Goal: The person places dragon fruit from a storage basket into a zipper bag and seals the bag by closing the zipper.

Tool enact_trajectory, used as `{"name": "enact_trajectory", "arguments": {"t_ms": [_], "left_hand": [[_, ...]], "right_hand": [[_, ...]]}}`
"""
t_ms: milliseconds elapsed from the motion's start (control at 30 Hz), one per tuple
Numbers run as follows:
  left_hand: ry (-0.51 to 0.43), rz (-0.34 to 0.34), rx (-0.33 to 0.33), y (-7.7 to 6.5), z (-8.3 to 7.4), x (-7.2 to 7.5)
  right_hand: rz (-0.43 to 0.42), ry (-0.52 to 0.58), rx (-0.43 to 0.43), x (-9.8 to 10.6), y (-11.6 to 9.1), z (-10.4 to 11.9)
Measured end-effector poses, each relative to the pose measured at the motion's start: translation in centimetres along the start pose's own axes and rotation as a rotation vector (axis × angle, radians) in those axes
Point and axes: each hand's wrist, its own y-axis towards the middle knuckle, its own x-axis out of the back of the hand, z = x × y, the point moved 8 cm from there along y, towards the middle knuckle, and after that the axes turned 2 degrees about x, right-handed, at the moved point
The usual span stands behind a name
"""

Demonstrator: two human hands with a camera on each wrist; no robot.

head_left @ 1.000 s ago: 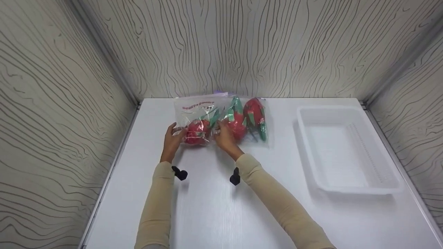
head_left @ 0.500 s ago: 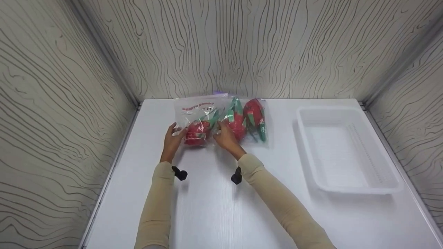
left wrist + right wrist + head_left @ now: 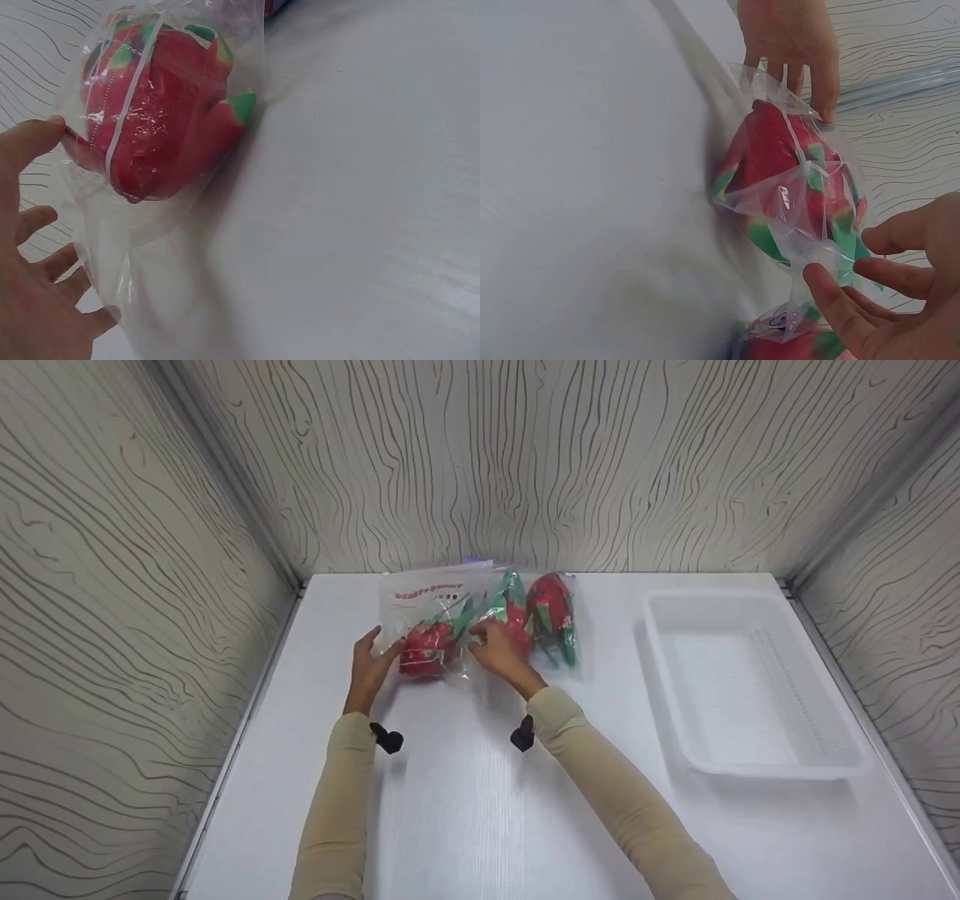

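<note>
A clear plastic bag [image 3: 420, 585] with red lettering lies at the back of the table, holding a red dragon fruit [image 3: 427, 649] with green tips. My left hand [image 3: 370, 664] touches the bag's left edge, thumb by the fruit, its fingers fairly straight and spread in the left wrist view. On the bag's other side, my right hand [image 3: 499, 649] has its fingers loosely bent and parted at the plastic, as the right wrist view shows. It partly covers a second dragon fruit [image 3: 511, 604]. Farther right, a third dragon fruit [image 3: 549, 600] lies bagged.
A white plastic basket [image 3: 679, 712] with a low rim stands on the right of the white table [image 3: 450, 810]. Wood-grain patterned panels [image 3: 480, 457] enclose the back and both sides.
My right hand has eased off to the right, away from the bag's edge, and its fingers have loosened. The left hand stays nearly in place; the bag lies a little flatter.
</note>
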Motion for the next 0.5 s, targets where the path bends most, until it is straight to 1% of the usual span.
{"name": "enact_trajectory", "arguments": {"t_ms": [133,200,267,367,500], "left_hand": [[0.011,-0.018,-0.042,-0.2,-0.6,0.1],[0.024,-0.024,-0.047,-0.2,-1.0,0.1],[0.037,-0.024,-0.038,-0.2,-1.4,0.0],[0.057,-0.031,-0.044,-0.2,-2.3,0.1],[0.107,-0.045,-0.092,0.0,-3.6,0.2]], "right_hand": [[-0.017,-0.047,-0.017,1.2,-0.2,-0.3],[-0.030,-0.047,-0.016,1.9,-0.2,-0.6],[-0.042,-0.029,-0.021,2.7,-0.3,-1.0],[-0.066,-0.014,-0.024,4.1,-0.4,-1.5],[-0.107,-0.058,-0.027,6.5,-0.8,-2.2]]}}
